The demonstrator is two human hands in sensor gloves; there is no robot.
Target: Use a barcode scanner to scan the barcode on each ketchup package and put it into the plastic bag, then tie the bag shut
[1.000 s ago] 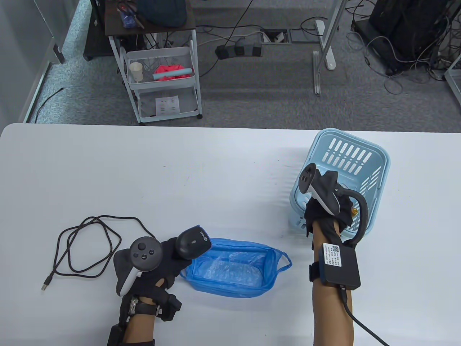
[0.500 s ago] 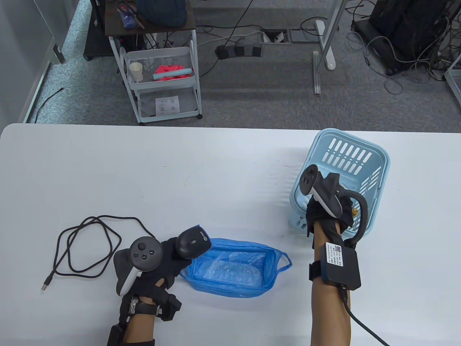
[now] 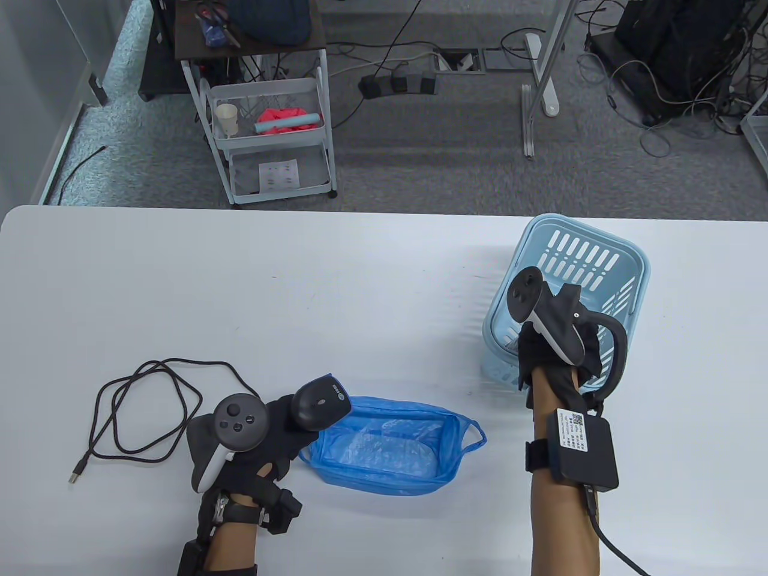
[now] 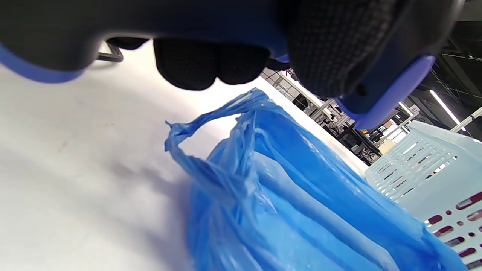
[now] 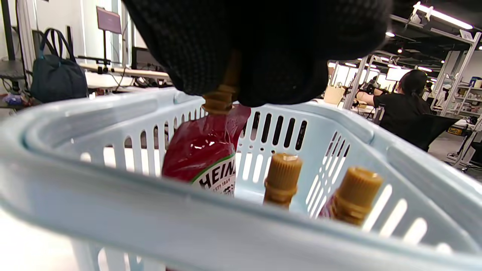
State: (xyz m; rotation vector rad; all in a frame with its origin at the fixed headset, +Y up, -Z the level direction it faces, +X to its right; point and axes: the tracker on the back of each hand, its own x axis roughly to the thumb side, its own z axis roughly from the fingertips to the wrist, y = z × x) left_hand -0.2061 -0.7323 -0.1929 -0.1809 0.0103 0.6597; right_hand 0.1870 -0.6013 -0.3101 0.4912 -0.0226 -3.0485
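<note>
**Operator:** Two gloved hands are in view, and I'll start with what sits nearest me. My left hand [image 3: 264, 432] is curled round the barcode scanner [image 3: 320, 405] at the near left of the table [image 3: 360, 288], with the scanner's head over the left end of the plastic bag [image 3: 390, 447]. That blue bag lies slumped and mostly flat just to the right of that hand, one loop handle poking out on its right side.

**Listener:** And the ketchup?

**Operator:** Farther back on the right, inside the pale blue basket [image 3: 576, 258]. My right hand [image 3: 555, 348] reaches into it and pinches one ketchup package [image 5: 205, 154] by its tan spout, the red pouch hanging below my fingers [image 5: 263, 67]. Two more tan caps [image 5: 282, 173] stand beside it in the basket.

**Listener:** What could go wrong from here?

**Operator:** I judge the grip thin: only the spout is held, so the soft pouch may swing or slip as it clears the basket rim. The pouch could also catch that rim and tip the light basket. I can't see the barcode, so it may face away from the scanner. The bag's mouth sags, so a drop could miss it. Beyond, the scanner's cable [image 3: 144, 408] loops loose and could snag.
</note>
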